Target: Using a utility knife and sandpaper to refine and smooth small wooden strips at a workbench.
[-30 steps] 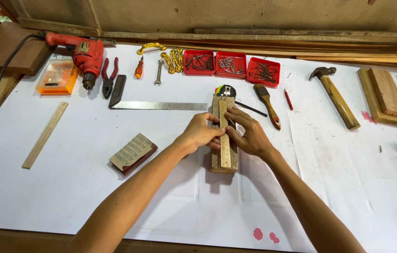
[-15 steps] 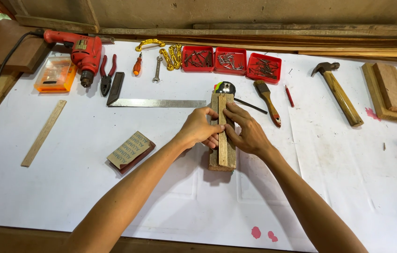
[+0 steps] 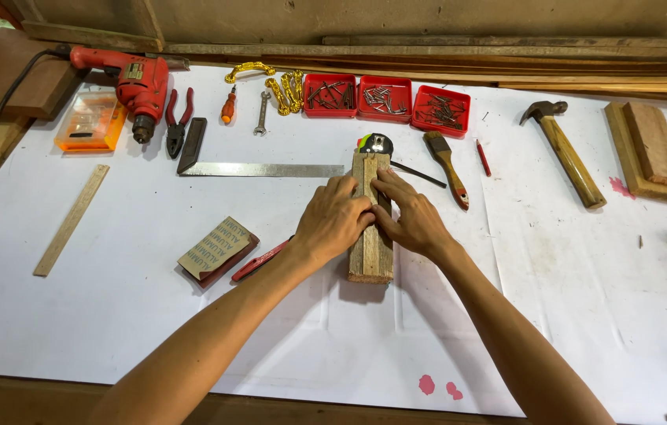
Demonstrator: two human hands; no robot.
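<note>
A wooden block [image 3: 371,256] is lying lengthwise on the white-covered desk [image 3: 192,315], roughly at its middle, with a thinner strip of wood [image 3: 370,175] lying along its top face. Both hands are pressing on this pair. The left hand [image 3: 332,222] is curling over the block's left edge, fingers bent and closed down against the wood, and the right hand [image 3: 410,216] is lying flatter on the right side, its fingertips pushing the strip toward the centre line. Neither hand is holding a tool.

Judging by this, the work is sitting at the aligning stage: the strip is placed and being held true on the block, but no nail, screw or glue is showing at the joint, so fastening appears to be left undone.

At the block's far end a tape measure [image 3: 376,143] is peeking out, touching or just beyond it. A steel square [image 3: 259,168] is lying just left of that. Further out, 3 red trays of nails [image 3: 385,98] are sitting along the back, with a hammer [image 3: 563,149] well to the right, a paintbrush [image 3: 445,165] between, and a red drill [image 3: 138,83] far left. A red pencil [image 3: 259,260] is lying near the left wrist, beside a sanding block [image 3: 215,249].
</note>
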